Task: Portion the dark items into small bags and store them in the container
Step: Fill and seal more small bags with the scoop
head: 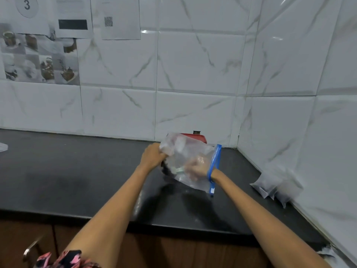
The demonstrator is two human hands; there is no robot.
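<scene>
Head view: your left hand (152, 156) grips the closed end of the clear zip bag (190, 161), frame centre, above the black desk (77, 171). Your right hand (195, 168) is inside the bag, fingers curled; contents unclear. Small filled bags (276, 187) lie right, well apart.

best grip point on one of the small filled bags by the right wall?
Judging by pose, grip the small filled bags at the nearest one's free corner, coming from the left over the counter. The wall blocks their right side; they lean on it, overlapping.
</scene>
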